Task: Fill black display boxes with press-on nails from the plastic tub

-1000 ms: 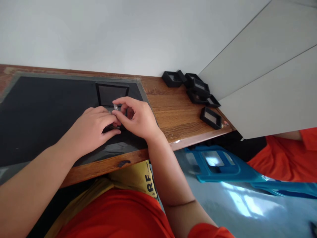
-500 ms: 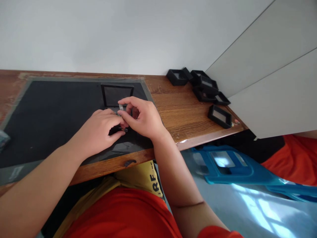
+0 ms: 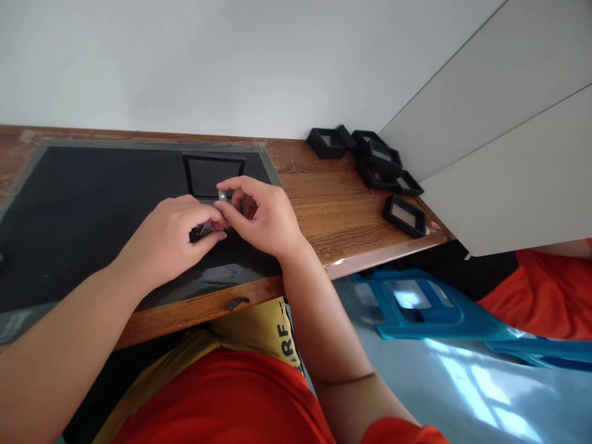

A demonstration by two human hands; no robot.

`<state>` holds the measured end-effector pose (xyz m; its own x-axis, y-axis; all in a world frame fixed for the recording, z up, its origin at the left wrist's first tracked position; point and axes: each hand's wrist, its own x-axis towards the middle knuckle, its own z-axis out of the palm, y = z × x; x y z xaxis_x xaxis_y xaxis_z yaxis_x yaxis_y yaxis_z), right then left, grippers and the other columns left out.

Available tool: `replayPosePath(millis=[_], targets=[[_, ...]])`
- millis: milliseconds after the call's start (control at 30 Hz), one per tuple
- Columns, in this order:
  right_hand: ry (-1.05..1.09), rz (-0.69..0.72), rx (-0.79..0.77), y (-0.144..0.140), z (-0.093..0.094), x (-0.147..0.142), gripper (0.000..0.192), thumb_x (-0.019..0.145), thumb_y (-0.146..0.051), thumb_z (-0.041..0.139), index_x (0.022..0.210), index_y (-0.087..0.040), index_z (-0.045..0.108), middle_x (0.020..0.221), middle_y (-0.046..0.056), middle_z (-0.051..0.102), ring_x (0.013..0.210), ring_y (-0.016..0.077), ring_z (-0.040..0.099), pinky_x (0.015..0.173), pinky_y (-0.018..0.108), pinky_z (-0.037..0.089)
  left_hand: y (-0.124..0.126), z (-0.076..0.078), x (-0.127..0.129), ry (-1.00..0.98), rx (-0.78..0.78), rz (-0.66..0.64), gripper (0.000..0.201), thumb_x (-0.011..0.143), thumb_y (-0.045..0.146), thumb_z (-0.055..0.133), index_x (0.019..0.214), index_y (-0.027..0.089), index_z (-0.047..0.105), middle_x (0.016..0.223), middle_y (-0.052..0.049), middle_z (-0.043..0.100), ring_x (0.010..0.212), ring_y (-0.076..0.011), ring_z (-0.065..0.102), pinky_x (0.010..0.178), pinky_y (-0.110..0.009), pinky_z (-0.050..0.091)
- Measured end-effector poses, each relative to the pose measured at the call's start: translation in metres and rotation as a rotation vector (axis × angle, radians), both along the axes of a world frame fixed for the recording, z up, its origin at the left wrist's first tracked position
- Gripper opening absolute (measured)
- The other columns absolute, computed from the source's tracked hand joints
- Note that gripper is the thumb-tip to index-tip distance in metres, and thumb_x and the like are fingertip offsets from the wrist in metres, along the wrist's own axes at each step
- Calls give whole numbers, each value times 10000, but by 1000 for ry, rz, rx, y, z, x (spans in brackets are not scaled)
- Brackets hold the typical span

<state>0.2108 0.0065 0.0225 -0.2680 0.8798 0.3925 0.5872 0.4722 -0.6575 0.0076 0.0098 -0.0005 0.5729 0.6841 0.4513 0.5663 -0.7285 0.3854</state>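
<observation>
Between the thumb and index finger of my right hand is a small clear, shiny piece, too small to name. My left hand lies close against it, thumb and fingers curled together at the tips. Whatever they pinch is mostly hidden; something dark and glossy shows in the gap by the palm. Just behind both hands stands the raised lid of a black box, with a dark grey panel inside its frame. My hands cover the box's lower part, which rests on the black mat.
Several small open black boxes lie at the right end of the wooden table, some stacked by the wall. A blue plastic chair stands on the floor to the right. Beyond it shows a person's orange-red clothing.
The view has shifted slightly, and the light-coloured object at the far left has nearly left the picture. My left fingers have moved a little; a dark tip beneath them no longer shows.
</observation>
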Motion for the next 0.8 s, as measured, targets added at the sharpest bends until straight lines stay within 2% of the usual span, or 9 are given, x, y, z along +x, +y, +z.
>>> replayPosePath(millis=[167,367,467,800], targets=[[-7,-42,-5,1,-1,0,273,946,-352,691,1166,-198,742,788,-27,680,724,116,590,673,258,383,2,0,-1,48,-12,29,163,979,315,631,961,229,768,962,-81,804,918,-300,711,826,-462,537],[-13,-64,-7,0,0,0,287,959,-402,681,1157,-202,737,780,-28,667,697,113,571,658,258,380,0,-1,-2,128,-14,53,189,961,358,642,971,252,797,1077,-79,811,1057,-352,690,948,-550,532],[-21,-68,-12,0,0,0,285,958,-399,683,1158,-204,737,780,-28,668,697,114,573,661,256,384,-1,-2,-2,139,-2,46,208,952,381,655,974,255,819,1079,-90,810,1060,-370,682,942,-576,530],[-10,-69,-7,0,0,0,284,959,-397,682,1153,-198,742,780,-28,675,703,115,583,666,255,389,-3,-1,-1,119,16,10,242,971,380,647,1063,217,800,1150,-115,785,1131,-369,654,1011,-588,523]])
